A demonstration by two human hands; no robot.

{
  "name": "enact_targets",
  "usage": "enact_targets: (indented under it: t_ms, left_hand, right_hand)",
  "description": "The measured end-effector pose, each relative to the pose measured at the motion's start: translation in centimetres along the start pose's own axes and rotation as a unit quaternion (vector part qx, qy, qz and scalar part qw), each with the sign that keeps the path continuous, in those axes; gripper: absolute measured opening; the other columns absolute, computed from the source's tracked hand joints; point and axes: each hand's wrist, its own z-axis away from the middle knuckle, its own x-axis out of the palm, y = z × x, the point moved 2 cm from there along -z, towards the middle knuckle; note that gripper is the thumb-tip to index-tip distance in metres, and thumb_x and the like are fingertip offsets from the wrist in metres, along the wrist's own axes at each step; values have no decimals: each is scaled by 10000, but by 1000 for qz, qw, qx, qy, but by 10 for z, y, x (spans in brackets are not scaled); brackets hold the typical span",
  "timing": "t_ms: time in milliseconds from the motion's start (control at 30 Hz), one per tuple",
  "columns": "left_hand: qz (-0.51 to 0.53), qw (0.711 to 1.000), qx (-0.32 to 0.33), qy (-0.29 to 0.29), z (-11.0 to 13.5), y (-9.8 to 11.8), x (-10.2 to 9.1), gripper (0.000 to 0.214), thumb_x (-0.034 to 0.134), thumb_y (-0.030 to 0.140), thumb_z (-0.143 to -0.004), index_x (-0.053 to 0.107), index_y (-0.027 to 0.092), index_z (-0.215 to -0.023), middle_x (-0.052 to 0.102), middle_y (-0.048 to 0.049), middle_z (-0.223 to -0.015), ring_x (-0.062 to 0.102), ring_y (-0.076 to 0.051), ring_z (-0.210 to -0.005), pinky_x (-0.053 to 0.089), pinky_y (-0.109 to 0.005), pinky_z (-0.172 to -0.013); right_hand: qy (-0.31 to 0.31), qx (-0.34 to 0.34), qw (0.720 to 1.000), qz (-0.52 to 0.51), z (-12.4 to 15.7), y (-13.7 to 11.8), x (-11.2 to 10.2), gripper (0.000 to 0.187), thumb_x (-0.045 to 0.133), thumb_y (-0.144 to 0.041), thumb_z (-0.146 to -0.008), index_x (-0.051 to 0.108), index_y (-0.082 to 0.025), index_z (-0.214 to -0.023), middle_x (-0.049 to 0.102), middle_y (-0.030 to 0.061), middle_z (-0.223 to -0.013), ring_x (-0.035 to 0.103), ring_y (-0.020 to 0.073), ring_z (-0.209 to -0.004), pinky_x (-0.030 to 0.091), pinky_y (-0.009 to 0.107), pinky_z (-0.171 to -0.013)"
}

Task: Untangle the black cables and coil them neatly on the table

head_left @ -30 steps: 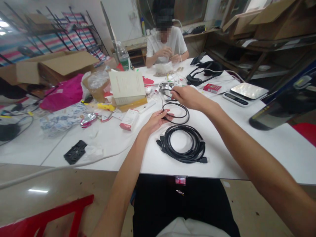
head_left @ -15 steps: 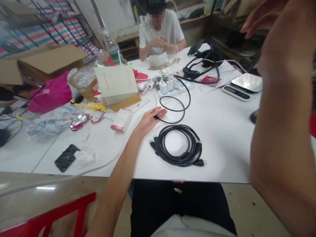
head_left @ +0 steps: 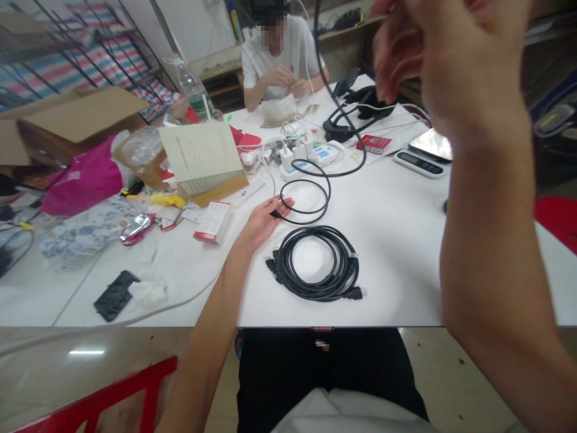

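My left hand (head_left: 264, 224) lies palm up on the white table, fingers stretched, keeping the plug end of a black cable (head_left: 308, 222) against the palm. From there the cable makes loose loops on the tabletop, then rises past the top edge of the view. Up at the top right is my right hand (head_left: 433, 66), close to the camera, with curled fingers; the thumb side is cut off, so what it holds is hidden. A coiled black cable (head_left: 283, 270) with black plugs rests just in front of me, right of my left forearm.
Behind the loops stands a white power strip (head_left: 322, 154) with chargers. A kitchen scale (head_left: 419, 162) and a headset (head_left: 340, 129) are farther right. Left are a small box (head_left: 213, 222), a propped booklet (head_left: 202, 153) and a pink bag (head_left: 83, 177). Across the table sits a person (head_left: 282, 60).
My right hand has moved left in the view, and the cable now stretches upward out of the frame. My left hand keeps its place on the table; the whole view has shifted slightly.
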Motion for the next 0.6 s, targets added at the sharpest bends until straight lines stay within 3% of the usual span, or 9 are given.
enact_targets:
  t_ms: [67, 133, 233, 300, 433, 600]
  left_hand:
    - [-4, 1000, -1, -3, 1, 0, 0, 157, 704, 131, -993, 742, 92, -1140, 793, -179, -1214, 736, -262, -1258, 481, -420, -1223]
    - [-7, 1000, 2, -8, 0, 0, -1, 146, 690, 134, -1001, 753, 86, -1124, 787, -184, -1234, 742, -260, -1239, 484, -421, -1220]
    - [-7, 1000, 11, -12, -2, 0, -3, 145, 660, 131, -1017, 769, 80, -1097, 786, -172, -1232, 741, -244, -1217, 491, -399, -1210]
    - [-14, 1000, 13, -13, -4, -1, -3, 157, 644, 133, -1025, 778, 85, -1092, 788, -157, -1219, 736, -231, -1205, 495, -379, -1197]
    - [-34, 999, 14, -26, -5, 0, -2, 161, 654, 163, -1024, 794, 93, -1059, 793, -142, -1169, 728, -223, -1163, 502, -351, -1156]
    - [-27, 1000, 4, 9, -9, 1, -3, 165, 637, 167, -1026, 791, 118, -996, 804, -109, -1069, 729, -217, -1114, 545, -325, -1068]
  right_hand:
    - [-60, -39, 997, 36, 3, 1, 9, 268, 476, -266, -1018, 721, -180, -953, 669, -35, -748, 614, 60, -612, 456, 203, -583]
    - [-201, -55, 974, 93, 4, 14, 23, 242, 507, -142, -954, 727, -164, -856, 690, -12, -729, 596, 85, -605, 460, 241, -598]
    - [-411, -31, 892, 186, 11, 46, 55, 190, 574, -149, -934, 759, -159, -895, 729, 5, -773, 618, 126, -678, 473, 277, -666]
    - [-492, 23, 840, 229, 22, 65, 81, 164, 627, -248, -952, 770, -168, -944, 733, 3, -754, 626, 144, -657, 477, 287, -671]
    - [-562, 95, 769, 289, 47, 78, 127, 412, 584, -502, -1034, 757, -161, -884, 735, 56, -717, 646, 185, -624, 480, 324, -665]
    - [-562, 93, 760, 313, 65, 77, 155, 569, 578, -675, -1013, 760, -136, -1021, 743, 101, -736, 717, 229, -722, 488, 312, -697]
